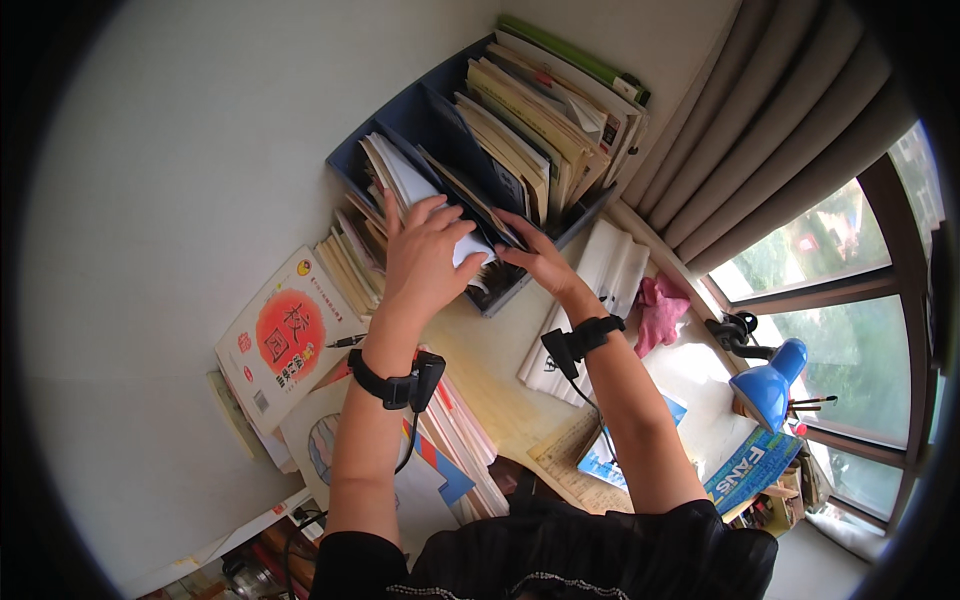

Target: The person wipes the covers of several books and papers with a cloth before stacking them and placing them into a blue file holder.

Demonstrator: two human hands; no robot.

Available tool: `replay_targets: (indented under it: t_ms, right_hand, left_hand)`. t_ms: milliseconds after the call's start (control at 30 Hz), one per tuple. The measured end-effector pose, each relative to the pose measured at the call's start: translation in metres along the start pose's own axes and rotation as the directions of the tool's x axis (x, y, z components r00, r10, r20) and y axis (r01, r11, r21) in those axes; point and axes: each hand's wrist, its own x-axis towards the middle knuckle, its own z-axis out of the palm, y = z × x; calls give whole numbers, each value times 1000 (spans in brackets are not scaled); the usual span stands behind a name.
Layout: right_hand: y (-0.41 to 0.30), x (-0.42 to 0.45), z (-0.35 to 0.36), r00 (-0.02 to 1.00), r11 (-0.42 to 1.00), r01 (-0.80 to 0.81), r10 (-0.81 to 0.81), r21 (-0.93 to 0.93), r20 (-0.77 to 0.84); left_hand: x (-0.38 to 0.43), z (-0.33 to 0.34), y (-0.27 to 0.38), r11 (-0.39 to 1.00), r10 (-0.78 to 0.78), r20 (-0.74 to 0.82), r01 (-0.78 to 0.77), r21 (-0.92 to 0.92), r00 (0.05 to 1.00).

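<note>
A dark blue file organizer (442, 82) with dividers stands against the wall, its compartments packed with papers and booklets. My left hand (427, 251) lies with spread fingers over white papers (401, 169) in the compartment nearest the left end; whether it grips any of them I cannot tell. At the organizer's front edge, my right hand (536, 251) has its fingers and thumb around the front ends of thin papers (469, 195) beside a divider. Yellowed booklets (525, 112) fill the compartments farther right, and a green folder (570, 56) stands at the far end.
Left of the arms lie a songbook with a red circle (291, 330), a black pen (345, 341) and stacked papers. To the right are a rolled white sheet (592, 277), a pink cloth (660, 311), a blue desk lamp (765, 390) and a blue magazine (754, 469), near the curtained window.
</note>
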Motion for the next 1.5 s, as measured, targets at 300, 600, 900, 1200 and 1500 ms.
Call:
replay_targets:
  t_ms: [300,600,900,1200,1500]
  right_hand:
    - [-9,0,-2,999,992,37,-33,-119,40]
    - [-4,4,3,983,939,88,-137,-331,-126]
    - [5,24,23,863,837,15,-288,-547,-416]
    - [-71,-26,7,709,891,419,-441,-175,-550]
    - [-125,-149,-40,684,894,422,-203,152,-701]
  left_hand:
    - [0,-2,0,1000,15,8,-15,3,1000]
    - [-1,1,-1,1000,6,-21,-6,-18,1000]
    - [1,1,1,1000,-1,-9,1,-9,1000]
    - [-1,0,0,1000,8,-34,-8,9,999]
    - [1,-31,8,922,24,-78,-52,-385,997]
